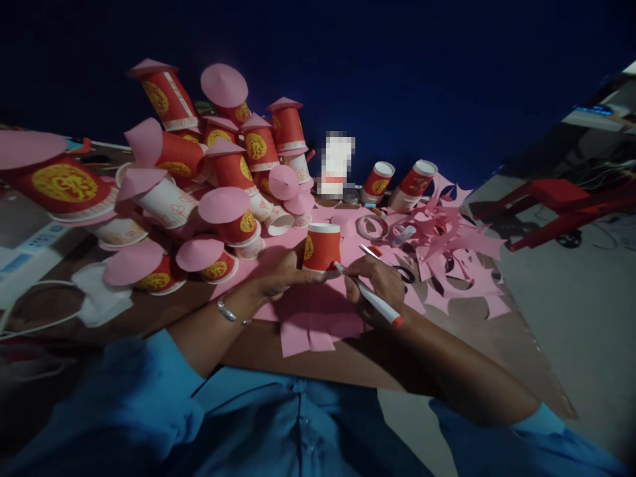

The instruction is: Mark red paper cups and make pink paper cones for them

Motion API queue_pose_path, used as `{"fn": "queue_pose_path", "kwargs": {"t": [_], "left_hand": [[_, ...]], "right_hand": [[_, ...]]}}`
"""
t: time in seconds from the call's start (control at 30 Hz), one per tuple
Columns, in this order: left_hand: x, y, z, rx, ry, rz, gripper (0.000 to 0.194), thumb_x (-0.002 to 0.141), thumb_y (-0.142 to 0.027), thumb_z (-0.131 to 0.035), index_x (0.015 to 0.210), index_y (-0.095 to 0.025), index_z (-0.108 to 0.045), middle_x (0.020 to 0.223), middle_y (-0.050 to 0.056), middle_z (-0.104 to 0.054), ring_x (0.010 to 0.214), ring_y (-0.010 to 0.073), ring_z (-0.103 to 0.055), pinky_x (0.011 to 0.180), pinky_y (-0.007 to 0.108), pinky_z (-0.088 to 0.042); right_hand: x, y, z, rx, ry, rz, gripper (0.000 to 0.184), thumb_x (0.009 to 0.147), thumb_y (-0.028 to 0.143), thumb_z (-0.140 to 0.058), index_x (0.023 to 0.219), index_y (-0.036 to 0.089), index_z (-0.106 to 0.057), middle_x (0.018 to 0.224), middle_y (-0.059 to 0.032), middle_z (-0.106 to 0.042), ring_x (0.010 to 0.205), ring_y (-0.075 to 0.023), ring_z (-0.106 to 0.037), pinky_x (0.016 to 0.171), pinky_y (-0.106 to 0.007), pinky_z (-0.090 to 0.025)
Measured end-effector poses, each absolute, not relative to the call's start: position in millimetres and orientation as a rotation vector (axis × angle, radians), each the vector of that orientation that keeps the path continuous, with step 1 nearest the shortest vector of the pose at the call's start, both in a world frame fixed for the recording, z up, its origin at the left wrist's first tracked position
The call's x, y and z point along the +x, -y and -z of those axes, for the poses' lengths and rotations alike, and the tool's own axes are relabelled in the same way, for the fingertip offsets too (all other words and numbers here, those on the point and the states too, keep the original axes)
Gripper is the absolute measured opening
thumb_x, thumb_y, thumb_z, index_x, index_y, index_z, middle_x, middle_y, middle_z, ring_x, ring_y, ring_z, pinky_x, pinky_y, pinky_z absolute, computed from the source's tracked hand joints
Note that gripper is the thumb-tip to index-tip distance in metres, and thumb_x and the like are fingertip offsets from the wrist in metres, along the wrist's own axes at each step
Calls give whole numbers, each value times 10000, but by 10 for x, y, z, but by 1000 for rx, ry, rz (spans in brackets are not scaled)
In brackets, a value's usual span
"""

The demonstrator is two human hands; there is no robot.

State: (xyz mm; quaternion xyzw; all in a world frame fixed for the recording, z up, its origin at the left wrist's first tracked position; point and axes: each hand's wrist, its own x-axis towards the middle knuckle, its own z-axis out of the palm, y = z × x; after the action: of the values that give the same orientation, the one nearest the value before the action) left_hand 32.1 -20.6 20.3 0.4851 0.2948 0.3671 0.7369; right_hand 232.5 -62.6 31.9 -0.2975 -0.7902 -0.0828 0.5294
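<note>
A red paper cup (322, 246) with yellow print stands upright above the pink paper in front of me, its white rim on top. My left hand (285, 275) is closed around the cup's lower left side, thumb along its base. In my right hand (380, 283) is a white marker pen (375, 303) with a red end, its tip touching or very near the cup's lower right edge. Pink paper sheets (318, 328) lie beneath both hands. Just beyond my right hand are scissors (407, 273), partly hidden, and a roll of tape (372, 227).
Cups with pink cone tops (231, 212) are piled at the left. Two stacks of red cups (380, 182) stand at the back. Pink paper offcuts (462, 245) cover the table's right side. A red stool (556, 205) stands beyond, and a white power strip (30, 255) lies far left.
</note>
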Motion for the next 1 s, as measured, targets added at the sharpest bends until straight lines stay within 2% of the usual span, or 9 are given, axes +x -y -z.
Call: {"fn": "queue_pose_path", "kwargs": {"t": [0.43,0.63,0.73,0.9,1.0], "left_hand": [[315,191,-157,1073,-648,-807,745,607,-330,-986,1254,-194,-643,1124,107,-800,1098,317,-750,970,442,-570],[314,184,-132,1084,-682,-807,873,591,-344,-993,1355,-176,-607,1214,146,-774,1173,350,-724,1018,464,-555],[316,188,-133,1083,-692,-810,858,589,-340,-995,1341,-187,-612,1242,142,-766,1184,342,-718,1019,453,-554],[320,202,-191,1072,-692,-811,837,595,-307,-985,1340,-186,-623,1215,137,-779,1104,313,-741,994,450,-568],[313,196,-205,1063,-686,-841,860,614,-292,-968,1392,-201,-611,1235,124,-775,1143,313,-728,1024,440,-551]], "right_hand": [[2303,635,-323,-695,1908,194,140,916,125,-590,1007,230,-596,734,-5,-724,598,-153,-689,557,-254,-529],[2286,643,-327,-698,1909,209,91,948,140,-581,987,221,-590,729,-14,-733,587,-144,-688,557,-247,-531],[2281,642,-324,-683,1909,200,104,942,129,-578,999,215,-594,731,-17,-738,585,-145,-685,556,-245,-527],[2297,651,-328,-622,1915,145,106,953,138,-570,1026,203,-612,758,-32,-734,636,-161,-704,589,-258,-550],[2321,650,-316,-639,1890,135,86,992,188,-566,1056,207,-620,782,-31,-726,683,-168,-715,617,-271,-563]]}}
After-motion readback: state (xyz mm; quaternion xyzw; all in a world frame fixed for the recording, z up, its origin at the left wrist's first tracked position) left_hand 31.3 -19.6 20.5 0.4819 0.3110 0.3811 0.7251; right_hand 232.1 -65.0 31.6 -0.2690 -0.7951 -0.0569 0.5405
